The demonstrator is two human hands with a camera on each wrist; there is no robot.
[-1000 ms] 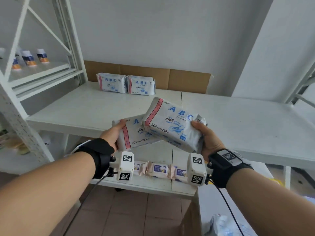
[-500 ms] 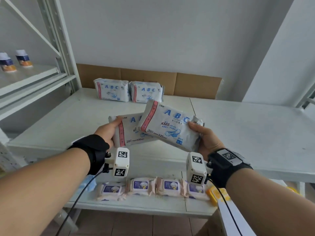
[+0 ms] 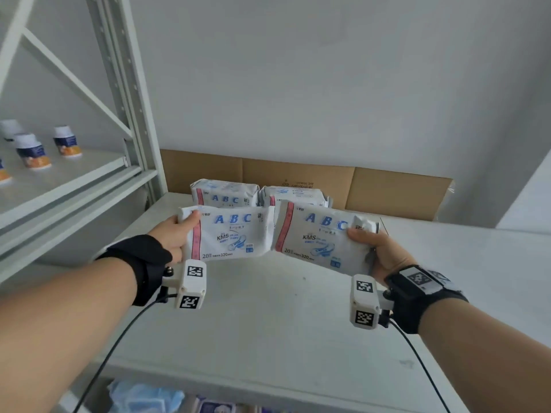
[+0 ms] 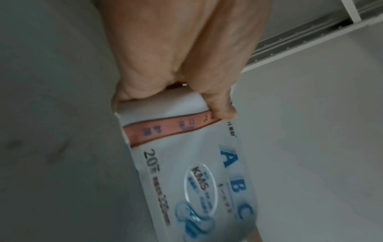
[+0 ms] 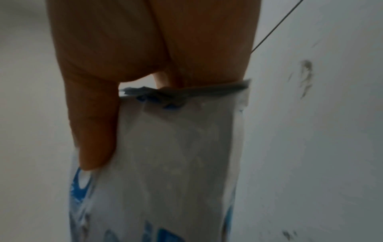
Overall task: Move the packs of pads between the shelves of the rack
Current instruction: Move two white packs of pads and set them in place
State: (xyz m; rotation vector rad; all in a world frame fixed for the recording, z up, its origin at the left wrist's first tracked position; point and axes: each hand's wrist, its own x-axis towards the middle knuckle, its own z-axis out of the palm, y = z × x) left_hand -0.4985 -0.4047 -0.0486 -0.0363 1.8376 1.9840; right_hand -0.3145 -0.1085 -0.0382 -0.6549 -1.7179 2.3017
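Observation:
Two white "ABC" packs of pads are held side by side above the white rack shelf [image 3: 268, 317]. My left hand [image 3: 176, 234] grips the left pack [image 3: 232, 234] by its left end, thumb on top; the left wrist view shows that pack [image 4: 186, 163] pinched near its pink stripe. My right hand [image 3: 378, 248] grips the right pack [image 3: 319, 236] at its right end, and the right wrist view shows the thumb pressed on that pack [image 5: 176, 155]. Two more packs, a left one [image 3: 225, 192] and a right one [image 3: 293, 195], stand at the shelf's back.
A flat cardboard sheet [image 3: 357, 183] leans on the wall behind the packs. A neighbouring rack at left has a shelf [image 3: 59, 186] with several small bottles [image 3: 67, 142]. Its upright post [image 3: 125, 93] stands by the shelf's left back corner. Blue wrapped goods [image 3: 143, 397] lie on the shelf below.
Both hands have risen and moved forward over the shelf. The two packs, overlapped and tilted before, are now spread side by side and closer to the packs at the back.

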